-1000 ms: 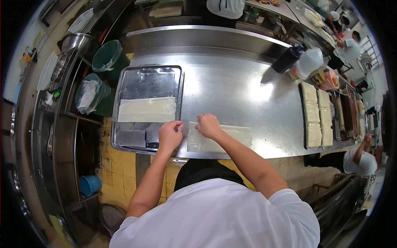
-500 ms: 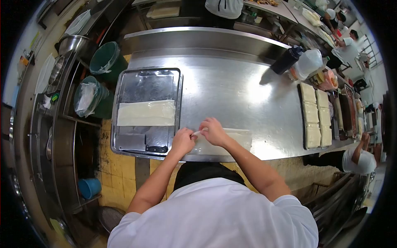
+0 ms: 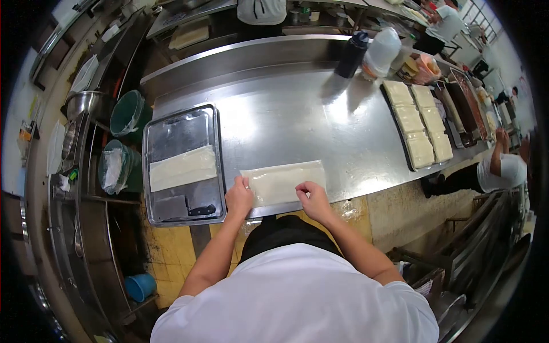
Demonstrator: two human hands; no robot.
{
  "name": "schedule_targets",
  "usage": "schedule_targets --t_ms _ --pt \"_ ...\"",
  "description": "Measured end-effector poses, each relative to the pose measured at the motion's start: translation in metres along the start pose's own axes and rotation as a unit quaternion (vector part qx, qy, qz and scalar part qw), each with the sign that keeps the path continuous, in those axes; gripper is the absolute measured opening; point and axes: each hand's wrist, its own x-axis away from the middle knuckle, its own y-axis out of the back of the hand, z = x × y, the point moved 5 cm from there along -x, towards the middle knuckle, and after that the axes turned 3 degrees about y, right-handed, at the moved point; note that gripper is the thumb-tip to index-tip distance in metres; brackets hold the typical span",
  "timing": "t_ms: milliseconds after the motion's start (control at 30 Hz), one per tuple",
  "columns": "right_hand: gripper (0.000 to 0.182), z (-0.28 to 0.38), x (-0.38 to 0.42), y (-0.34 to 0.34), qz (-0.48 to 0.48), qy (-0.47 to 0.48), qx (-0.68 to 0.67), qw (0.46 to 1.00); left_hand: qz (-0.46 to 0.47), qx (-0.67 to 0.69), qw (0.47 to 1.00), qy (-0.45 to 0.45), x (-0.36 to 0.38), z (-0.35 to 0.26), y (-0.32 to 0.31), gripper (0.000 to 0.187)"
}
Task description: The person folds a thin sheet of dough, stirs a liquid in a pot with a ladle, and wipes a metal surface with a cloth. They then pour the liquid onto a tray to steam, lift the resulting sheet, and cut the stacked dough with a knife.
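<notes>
A pale rectangular dough sheet [image 3: 280, 180] lies flat on the steel table near its front edge. At its left end is my left hand [image 3: 239, 197], its fingers closed on the sheet's edge. My right hand [image 3: 312, 200] is over the sheet's right part with the fingers curled together; whether anything is between them is too small to tell. Left of the hands, a dark tray [image 3: 182, 131] holds another pale sheet [image 3: 183, 168] and a cleaver [image 3: 171, 207] with a black handle.
A tray of several pale dough blocks [image 3: 409, 119] sits at the right. Behind it stand a dark bottle [image 3: 352, 54] and a white bag-like container [image 3: 382, 50]. Green bins [image 3: 127, 112] are at the left. A person [image 3: 502, 170] stands at the far right.
My right hand has moved away from my left, toward the sheet's right end. My left hand remains at the left end. The whole view has turned and shifted.
</notes>
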Motion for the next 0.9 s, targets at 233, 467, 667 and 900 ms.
schedule_targets --t_ms 233,467,667,900 --pt "0.015 -0.032 0.035 0.03 -0.063 -0.016 -0.046 0.997 -0.031 0.003 0.992 -0.124 0.011 -0.099 0.065 0.028" --pt "0.015 -0.078 0.047 0.058 -0.147 -0.073 -0.144 0.976 -0.049 0.027 0.955 -0.292 0.054 -0.246 0.138 0.019" --pt "0.029 -0.144 0.03 0.064 -0.185 -0.188 -0.424 0.866 -0.042 0.034 0.931 -0.361 0.073 -0.313 0.171 0.016" --pt "0.043 -0.069 0.004 0.062 0.027 -0.101 -0.748 0.655 -0.069 0.045 0.948 -0.308 0.062 -0.301 0.24 0.02"
